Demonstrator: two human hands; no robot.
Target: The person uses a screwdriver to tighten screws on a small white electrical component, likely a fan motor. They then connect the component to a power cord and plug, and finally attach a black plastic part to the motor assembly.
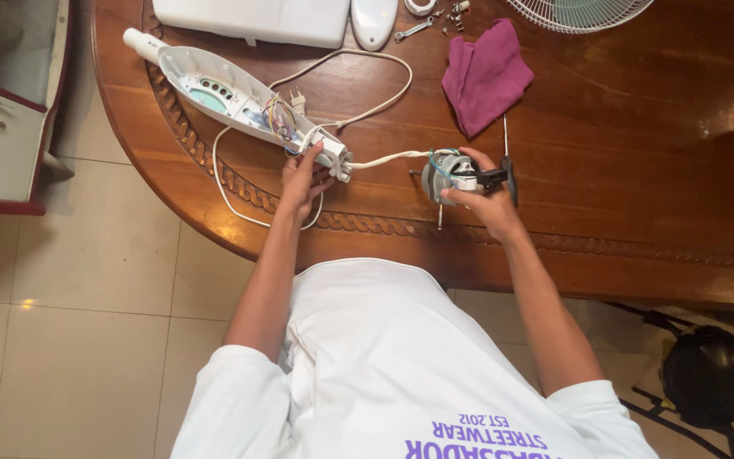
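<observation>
Motor (450, 172) sits near the table's front edge, and I see my right hand (488, 197) clamped around it with a black-handled screwdriver (507, 174) lying just behind. White cable (384, 158) runs from it to the opened white fan housing (239, 98), where my left hand (302, 180) pinches the housing's near end. Beyond, on the wooden table (639, 170), I note a purple cloth (486, 76) and a small spanner (412, 31).

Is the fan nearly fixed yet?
Not nearly. Done: the white stand housing lies open, its coloured wires showing, and the fan grille is off. In hand: the left hand steadies the housing while the right hand grips the fan motor. Left: loose screws and covers lie unfitted.
</observation>
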